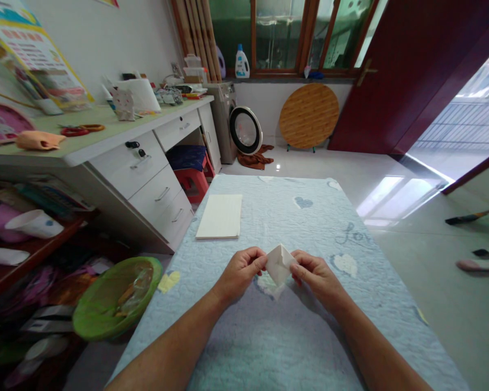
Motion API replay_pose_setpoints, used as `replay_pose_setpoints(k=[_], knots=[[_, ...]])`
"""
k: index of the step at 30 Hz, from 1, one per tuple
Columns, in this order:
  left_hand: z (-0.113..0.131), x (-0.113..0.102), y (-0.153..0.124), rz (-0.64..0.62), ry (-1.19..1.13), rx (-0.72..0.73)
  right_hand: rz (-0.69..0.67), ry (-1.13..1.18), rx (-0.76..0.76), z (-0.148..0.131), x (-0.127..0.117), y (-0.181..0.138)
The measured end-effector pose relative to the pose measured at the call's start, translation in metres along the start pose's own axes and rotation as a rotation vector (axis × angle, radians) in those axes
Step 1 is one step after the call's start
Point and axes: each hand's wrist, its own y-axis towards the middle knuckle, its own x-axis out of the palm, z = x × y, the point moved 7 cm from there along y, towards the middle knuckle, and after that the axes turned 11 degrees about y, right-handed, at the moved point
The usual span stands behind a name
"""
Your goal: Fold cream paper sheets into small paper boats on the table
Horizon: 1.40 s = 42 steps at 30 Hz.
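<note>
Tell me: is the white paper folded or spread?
Folded: the white paper makes a creased point between the left hand and right hand.

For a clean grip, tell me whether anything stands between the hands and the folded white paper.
Nothing visible does: the left hand and right hand touch the folded white paper directly from either side.

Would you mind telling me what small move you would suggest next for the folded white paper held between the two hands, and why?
I would probably run a thumb along the top fold of the folded white paper to sharpen the crease. The left hand and right hand already pinch it from both sides, clear of the quilted blue cover, and its lower layers seem to splay slightly.
</note>
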Motion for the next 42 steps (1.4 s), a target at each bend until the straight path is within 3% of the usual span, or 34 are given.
replay_pose_setpoints(k=[9,12,20,28,42], knots=[[-0.011,0.0,0.001,0.065,-0.029,-0.024,0.076,0.078,0.177,0.024,0.002,-0.001],[-0.008,0.0,0.001,0.105,-0.039,0.012,0.058,0.062,0.192,0.025,0.006,0.0],[-0.011,0.006,0.001,0.059,-0.075,-0.006,-0.018,-0.12,0.197,0.029,0.013,-0.001],[-0.015,0.009,0.001,0.02,-0.075,-0.028,-0.04,-0.093,0.004,0.015,0.016,0.001],[-0.008,0.015,-0.001,-0.016,-0.005,-0.004,0.015,-0.196,-0.082,0.012,0.019,0.002]])
